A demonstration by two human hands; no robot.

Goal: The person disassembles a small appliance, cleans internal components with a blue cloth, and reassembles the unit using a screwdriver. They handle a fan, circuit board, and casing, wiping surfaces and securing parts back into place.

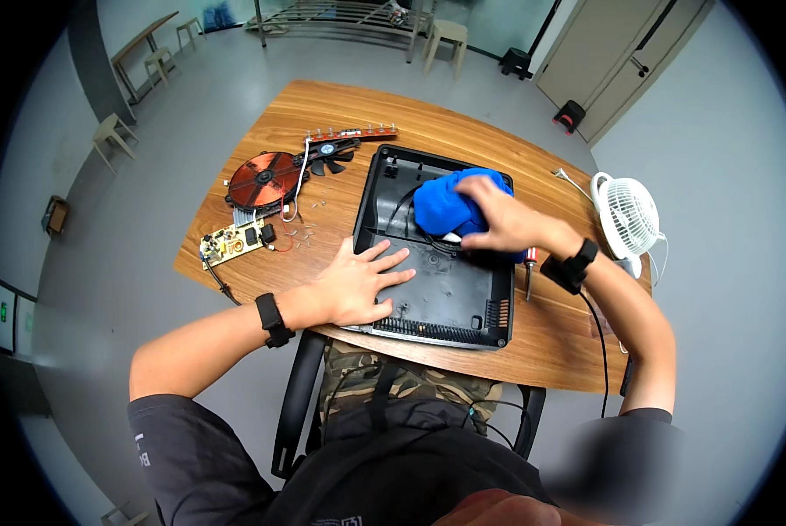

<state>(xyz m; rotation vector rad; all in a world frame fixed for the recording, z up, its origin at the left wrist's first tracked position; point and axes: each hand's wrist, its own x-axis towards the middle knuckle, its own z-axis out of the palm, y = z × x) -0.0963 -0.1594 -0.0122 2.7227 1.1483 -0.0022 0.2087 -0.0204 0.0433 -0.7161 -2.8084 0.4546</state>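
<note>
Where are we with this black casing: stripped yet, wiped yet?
Done: the casing looks stripped; the copper coil, fan and circuit board lie on the table to its left. In hand: the right hand presses a blue cloth into the casing's far part, the left hand flat on the near edge. Left: the near part of the casing, apparently not yet wiped; the parts are still out.

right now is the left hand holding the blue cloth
No, the left hand lies flat on the black plastic casing; the right hand presses the blue cloth.

Black wristbands on both wrists, dark short-sleeved shirt, camouflage trousers, bare forearms.
</note>
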